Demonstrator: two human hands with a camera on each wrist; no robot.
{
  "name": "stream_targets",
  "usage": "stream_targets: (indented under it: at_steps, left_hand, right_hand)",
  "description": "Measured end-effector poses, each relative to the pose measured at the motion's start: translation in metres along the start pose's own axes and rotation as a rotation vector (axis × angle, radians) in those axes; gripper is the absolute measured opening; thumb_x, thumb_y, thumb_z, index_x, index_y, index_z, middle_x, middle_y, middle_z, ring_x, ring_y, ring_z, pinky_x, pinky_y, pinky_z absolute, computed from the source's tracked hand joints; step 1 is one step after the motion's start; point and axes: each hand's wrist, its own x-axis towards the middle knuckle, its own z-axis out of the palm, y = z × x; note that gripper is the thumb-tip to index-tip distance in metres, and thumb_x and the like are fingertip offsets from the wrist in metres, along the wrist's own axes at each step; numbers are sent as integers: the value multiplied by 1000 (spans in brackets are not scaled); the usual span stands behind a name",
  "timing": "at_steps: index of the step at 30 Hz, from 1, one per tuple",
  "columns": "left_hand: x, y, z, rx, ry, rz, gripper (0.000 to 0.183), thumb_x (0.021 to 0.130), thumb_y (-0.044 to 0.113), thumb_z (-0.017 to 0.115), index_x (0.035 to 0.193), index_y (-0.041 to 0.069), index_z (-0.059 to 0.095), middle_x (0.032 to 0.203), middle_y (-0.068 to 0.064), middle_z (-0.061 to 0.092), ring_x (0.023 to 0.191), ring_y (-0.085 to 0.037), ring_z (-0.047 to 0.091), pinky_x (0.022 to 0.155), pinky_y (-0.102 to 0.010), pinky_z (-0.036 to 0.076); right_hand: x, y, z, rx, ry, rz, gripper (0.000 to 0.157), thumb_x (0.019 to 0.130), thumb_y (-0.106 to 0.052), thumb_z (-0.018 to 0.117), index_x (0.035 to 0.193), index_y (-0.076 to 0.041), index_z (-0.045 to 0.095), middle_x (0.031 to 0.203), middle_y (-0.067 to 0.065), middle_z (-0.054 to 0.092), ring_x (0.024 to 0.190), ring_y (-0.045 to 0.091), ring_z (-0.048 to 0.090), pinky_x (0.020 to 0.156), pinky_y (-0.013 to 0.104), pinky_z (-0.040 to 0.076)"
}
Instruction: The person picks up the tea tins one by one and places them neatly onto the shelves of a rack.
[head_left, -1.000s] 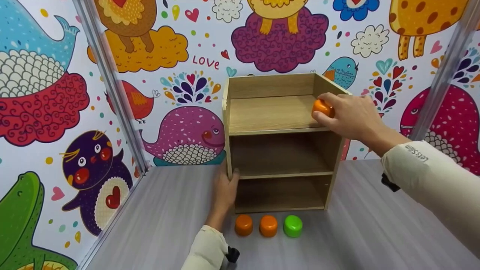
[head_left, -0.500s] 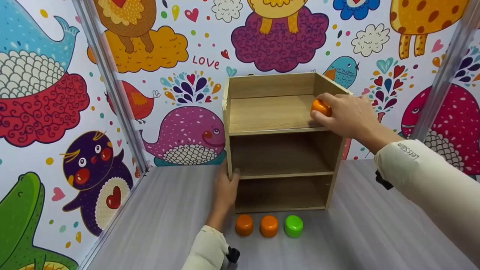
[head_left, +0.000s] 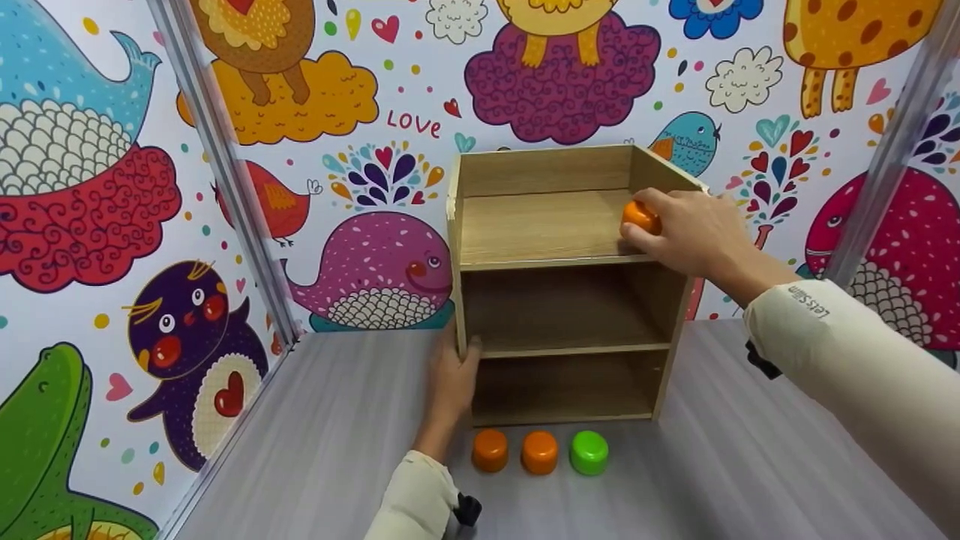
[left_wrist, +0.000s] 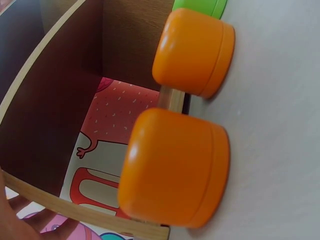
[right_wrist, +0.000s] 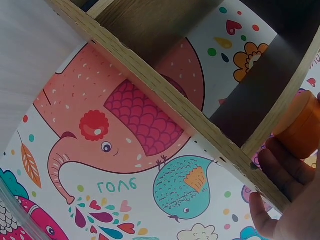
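Note:
A small three-tier wooden shelf (head_left: 547,264) stands upright on the grey table. My left hand (head_left: 452,379) grips its left side panel, thumb at the front edge and fingers behind the panel. At the right end of the top tier, my right hand (head_left: 694,231) pinches an orange round-edged plastic tub (head_left: 640,217) between thumb and fingers. The right wrist view shows this tub (right_wrist: 300,127) close over the tier's edge, fingers (right_wrist: 285,165) against it. Before the shelf sit two more orange tubs (head_left: 490,451) (head_left: 539,453) and a green tub (head_left: 589,453) in a row.
The table (head_left: 330,435) spreads in front and to both sides. Behind it rises a cartoon-printed wall (head_left: 420,67), with metal posts (head_left: 225,165) at the corners. The shelf's side panels stand higher than its top tier, and its middle and bottom tiers are open at the front.
My right hand has shifted slightly to the left with the orange tub, and the forearm has come in a little. The left hand keeps its grip on the shelf; the row of tubs stays put.

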Motion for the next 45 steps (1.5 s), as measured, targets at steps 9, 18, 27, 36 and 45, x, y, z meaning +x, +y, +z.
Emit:
stream_targets:
  at_steps: [9, 18, 27, 36, 45]
  left_hand:
    - [1, -1, 1, -25, 4, 18, 56, 93, 38, 51, 145, 30, 33, 141, 1, 44, 127, -16, 44, 106, -43, 34]
    - [0, 1, 0, -53, -26, 2, 59, 94, 37, 50, 147, 31, 27, 144, 2, 41, 129, -17, 41, 107, -46, 33]
    - [0, 1, 1, -40, -15, -24, 58, 93, 40, 51, 147, 27, 31, 142, 0, 44, 125, -17, 45, 104, -45, 36]
    - [-1, 1, 1, -38, -11, -18, 57, 93, 39, 52, 146, 27, 32, 141, -2, 45, 127, -19, 44, 105, -46, 35]
    - [1, -2, 1, -43, -9, 30, 55, 93, 37, 52, 144, 25, 35, 137, 1, 48, 123, -14, 46, 104, -42, 37]
  right_hand:
    - [2, -1, 4, -22, -4, 10, 56, 87, -60, 44, 123, -19, 56, 87, 9, 63, 73, 27, 52, 57, 39, 38]
    - [3, -3, 5, -51, -9, 12, 52, 88, -58, 44, 120, -18, 56, 81, 7, 60, 72, 27, 51, 57, 39, 34]
    - [4, -3, 8, -70, -35, 27, 52, 88, -58, 43, 120, -19, 55, 84, 9, 61, 73, 28, 51, 60, 42, 34]
    - [4, -2, 11, -75, -27, 18, 50, 88, -57, 44, 118, -18, 56, 81, 8, 60, 71, 28, 51, 58, 41, 34]
    - [3, -3, 13, -108, -9, 3, 44, 89, -54, 43, 111, -19, 56, 79, 8, 61, 67, 27, 52, 53, 41, 35]
